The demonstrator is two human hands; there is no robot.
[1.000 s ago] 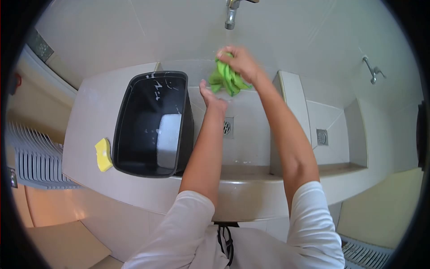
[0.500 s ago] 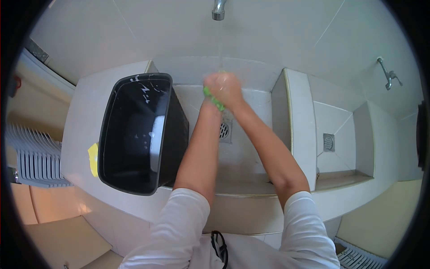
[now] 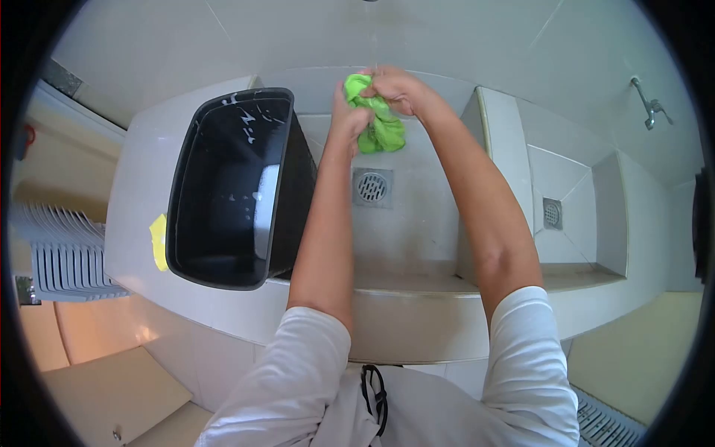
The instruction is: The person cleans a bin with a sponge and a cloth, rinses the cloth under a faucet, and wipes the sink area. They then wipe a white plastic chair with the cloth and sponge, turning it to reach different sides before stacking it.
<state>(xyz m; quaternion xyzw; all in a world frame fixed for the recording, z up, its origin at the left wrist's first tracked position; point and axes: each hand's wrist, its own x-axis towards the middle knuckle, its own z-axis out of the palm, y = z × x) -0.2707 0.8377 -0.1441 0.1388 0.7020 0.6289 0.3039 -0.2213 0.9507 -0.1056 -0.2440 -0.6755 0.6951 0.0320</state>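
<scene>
A wet-looking green cloth (image 3: pixel 383 134) hangs from both hands over the back of the tiled sink (image 3: pixel 402 231). My left hand (image 3: pixel 348 119) grips its left side, thumb across the fabric. On the upper right part of the cloth, my right hand (image 3: pixel 397 88) has its fingers closed on the fabric. A faint stream of water falls above the hands. Below them, the metal drain (image 3: pixel 371 188) shows in the sink floor. To the left of my left arm stands a large black bin (image 3: pixel 223 194), its opening facing up, with white marks inside.
A yellow cloth (image 3: pixel 159 242) lies left of the bin. At the right is a second basin with a drain (image 3: pixel 552 214) and a wall tap (image 3: pixel 649 108). Grey plastic racks (image 3: pixel 71 261) stand at the far left. An open cabinet door (image 3: pixel 119 395) is at the lower left.
The green cloth, bunched between blurred hands before, now hangs more spread out. The hands have moved up in view and apart. The view has shifted, leaving the faucet almost out of frame.
</scene>
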